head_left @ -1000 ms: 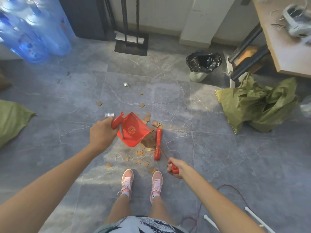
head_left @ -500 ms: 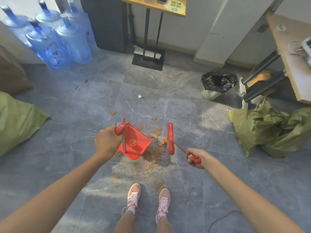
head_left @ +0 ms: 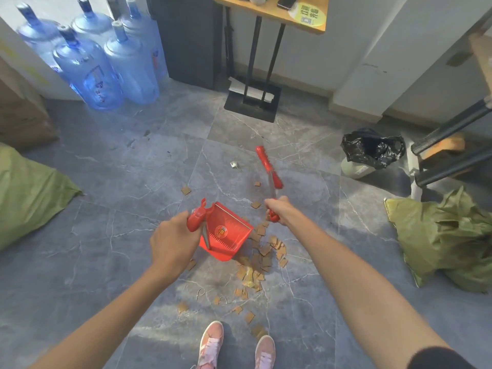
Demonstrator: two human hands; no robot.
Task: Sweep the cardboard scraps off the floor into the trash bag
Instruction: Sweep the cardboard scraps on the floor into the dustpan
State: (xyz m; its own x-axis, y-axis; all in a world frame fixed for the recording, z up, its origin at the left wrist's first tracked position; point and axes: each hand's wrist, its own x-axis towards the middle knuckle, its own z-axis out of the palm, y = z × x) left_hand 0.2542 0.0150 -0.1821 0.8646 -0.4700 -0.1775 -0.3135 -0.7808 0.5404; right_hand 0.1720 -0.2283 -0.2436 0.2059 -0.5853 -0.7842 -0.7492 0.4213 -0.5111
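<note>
My left hand (head_left: 173, 242) grips the handle of a red dustpan (head_left: 226, 233), which is held just above the floor with its mouth facing right. My right hand (head_left: 279, 210) is closed around the handle of a red broom (head_left: 269, 166); its brush head is lifted and reaches forward beyond the scraps. A pile of small brown cardboard scraps (head_left: 262, 258) lies on the grey tiles right of the dustpan, with loose pieces trailing toward my pink shoes. The black trash bag (head_left: 372, 147) lines a small bin at the far right.
Several blue water jugs (head_left: 106, 65) stand at the back left. A black-legged stand (head_left: 253, 102) is at the back centre. Green sacks lie at the left (head_left: 29, 193) and right (head_left: 447, 241). A wooden bench with dark rails (head_left: 452, 145) is at the right.
The broom head has lifted off the scrap pile and swung forward and away. My right hand moved up and forward. The dustpan stays beside the pile in my left hand.
</note>
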